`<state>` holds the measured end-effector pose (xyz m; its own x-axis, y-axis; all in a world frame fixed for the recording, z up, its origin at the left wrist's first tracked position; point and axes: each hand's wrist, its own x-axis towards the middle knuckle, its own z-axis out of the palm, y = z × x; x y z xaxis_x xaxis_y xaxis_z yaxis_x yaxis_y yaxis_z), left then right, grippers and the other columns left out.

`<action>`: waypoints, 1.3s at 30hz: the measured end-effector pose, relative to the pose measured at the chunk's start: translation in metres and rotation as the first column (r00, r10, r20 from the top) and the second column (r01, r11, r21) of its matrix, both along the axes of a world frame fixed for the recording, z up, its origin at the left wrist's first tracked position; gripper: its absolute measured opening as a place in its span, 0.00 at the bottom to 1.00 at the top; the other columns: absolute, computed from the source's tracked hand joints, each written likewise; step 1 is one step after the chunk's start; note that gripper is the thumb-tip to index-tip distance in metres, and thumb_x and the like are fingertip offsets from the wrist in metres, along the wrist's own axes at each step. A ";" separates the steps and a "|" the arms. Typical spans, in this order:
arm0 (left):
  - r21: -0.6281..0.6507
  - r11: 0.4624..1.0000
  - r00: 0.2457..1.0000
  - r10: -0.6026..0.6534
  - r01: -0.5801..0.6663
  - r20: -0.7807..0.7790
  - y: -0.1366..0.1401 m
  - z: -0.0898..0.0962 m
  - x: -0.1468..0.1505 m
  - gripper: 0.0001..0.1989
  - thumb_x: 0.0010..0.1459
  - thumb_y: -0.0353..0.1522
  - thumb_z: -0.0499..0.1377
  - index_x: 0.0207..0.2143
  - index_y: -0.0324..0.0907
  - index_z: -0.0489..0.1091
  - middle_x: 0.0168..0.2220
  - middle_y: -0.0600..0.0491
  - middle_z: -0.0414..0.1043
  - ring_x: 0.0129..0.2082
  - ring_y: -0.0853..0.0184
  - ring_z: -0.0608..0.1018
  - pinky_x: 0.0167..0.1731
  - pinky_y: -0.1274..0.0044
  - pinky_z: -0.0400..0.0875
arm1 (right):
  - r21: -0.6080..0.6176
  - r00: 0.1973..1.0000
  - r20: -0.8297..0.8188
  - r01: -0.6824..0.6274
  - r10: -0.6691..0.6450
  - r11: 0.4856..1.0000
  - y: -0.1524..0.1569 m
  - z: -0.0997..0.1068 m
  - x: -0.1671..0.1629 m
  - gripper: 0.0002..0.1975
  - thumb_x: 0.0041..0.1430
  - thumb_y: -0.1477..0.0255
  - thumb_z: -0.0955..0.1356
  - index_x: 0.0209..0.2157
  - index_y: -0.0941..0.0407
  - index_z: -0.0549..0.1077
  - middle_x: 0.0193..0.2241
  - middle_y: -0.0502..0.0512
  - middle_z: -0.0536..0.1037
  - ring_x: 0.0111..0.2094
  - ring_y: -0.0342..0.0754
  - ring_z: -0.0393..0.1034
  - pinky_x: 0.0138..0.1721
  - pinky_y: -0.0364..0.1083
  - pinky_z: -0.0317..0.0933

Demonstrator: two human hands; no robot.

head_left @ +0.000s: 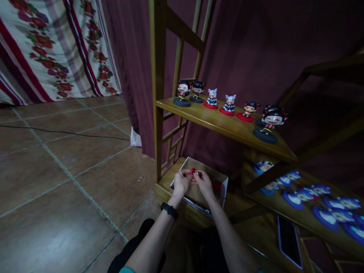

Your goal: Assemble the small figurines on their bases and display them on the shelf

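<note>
Both hands meet above an open cardboard box [196,191] on the lowest shelf. Between the fingers of my left hand [181,182] is a red round base [192,171]. My right hand [204,183] pinches a small dark-haired figurine [198,174], right beside that base. Whether the figurine and base are joined, I cannot tell. Inside the box, to the right, a red item [216,185] lies in shadow.
On the wooden shelf [210,115] above my hands stand several figurines on black or red bases, including a grinning one [271,121]. Several blue-based figurines [301,197] sit on the right shelf. A phone [289,240] lies below them. A black cable [65,132] crosses the tiled floor.
</note>
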<state>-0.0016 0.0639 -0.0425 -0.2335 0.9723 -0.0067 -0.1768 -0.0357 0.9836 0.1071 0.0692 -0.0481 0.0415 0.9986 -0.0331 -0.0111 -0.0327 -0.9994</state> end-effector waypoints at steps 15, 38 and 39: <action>-0.003 1.000 0.999 -0.019 0.019 -0.026 -0.005 0.010 -0.009 0.08 0.38 0.24 0.61 0.25 0.38 0.75 0.23 0.52 0.74 0.21 0.70 0.72 0.23 0.80 0.66 | 0.081 0.983 0.182 -0.035 0.020 0.996 -0.001 0.000 -0.002 0.13 0.49 0.62 0.65 0.36 0.53 0.71 0.28 0.52 0.77 0.25 0.47 0.72 0.26 0.46 0.69; -0.131 0.991 0.962 0.044 -0.008 0.271 -0.004 -0.003 -0.002 0.10 0.34 0.26 0.65 0.25 0.34 0.72 0.20 0.51 0.72 0.20 0.72 0.72 0.25 0.78 0.66 | 0.164 0.961 0.274 -0.006 -0.039 0.987 0.003 0.004 0.003 0.11 0.48 0.62 0.67 0.30 0.54 0.75 0.29 0.52 0.78 0.31 0.48 0.71 0.34 0.46 0.67; -0.122 0.992 0.963 0.040 -0.007 0.266 -0.004 -0.004 -0.002 0.11 0.34 0.26 0.65 0.25 0.34 0.72 0.21 0.51 0.72 0.20 0.71 0.72 0.25 0.78 0.67 | 0.161 0.964 0.264 -0.004 -0.040 0.987 0.003 0.004 0.003 0.11 0.48 0.62 0.68 0.30 0.54 0.75 0.29 0.52 0.78 0.31 0.48 0.71 0.34 0.46 0.67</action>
<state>-0.0031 0.0600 -0.0466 -0.2301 0.9550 -0.1871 -0.4342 0.0713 0.8980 0.1102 0.0721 -0.0445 0.0453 0.9891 0.1404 0.2561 0.1244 -0.9586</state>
